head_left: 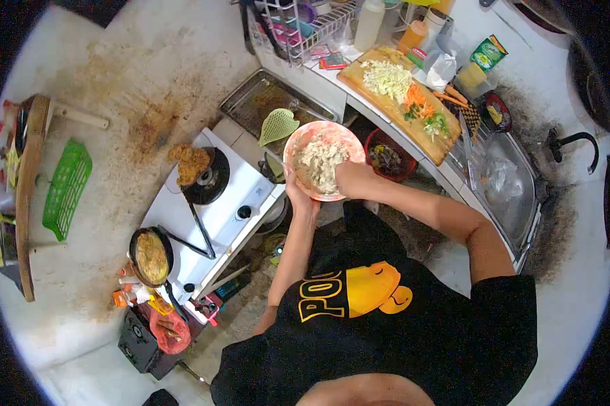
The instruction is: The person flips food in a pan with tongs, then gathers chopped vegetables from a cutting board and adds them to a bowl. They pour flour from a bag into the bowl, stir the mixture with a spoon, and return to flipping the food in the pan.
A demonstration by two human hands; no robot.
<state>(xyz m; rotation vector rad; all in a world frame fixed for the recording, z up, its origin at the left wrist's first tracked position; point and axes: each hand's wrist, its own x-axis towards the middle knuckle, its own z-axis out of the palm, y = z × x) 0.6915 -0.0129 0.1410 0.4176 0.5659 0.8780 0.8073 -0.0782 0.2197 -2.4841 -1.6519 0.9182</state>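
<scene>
Pink round bowl (pixel 356 143) gripped by left hand (pixel 298 192), right hand (pixel 353 180) in lumpy mixture (pixel 320 160), grip unclear

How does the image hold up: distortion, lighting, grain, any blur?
Head view: strong fisheye bowing, black corners edged bluish; highlights on the metal sink, speckled grain in the black shirt; bowl legible, its mixture slightly soft.

right grip (pixel 351 180): fingertips hidden in mixture (pixel 320 160) | left grip (pixel 297 185): partly under bowl (pixel 294 143) | pan (pixel 543 12): cut off, top edge

Pale lumpy mixture (pixel 320 160) in pinkish bowl (pixel 293 147)
</scene>
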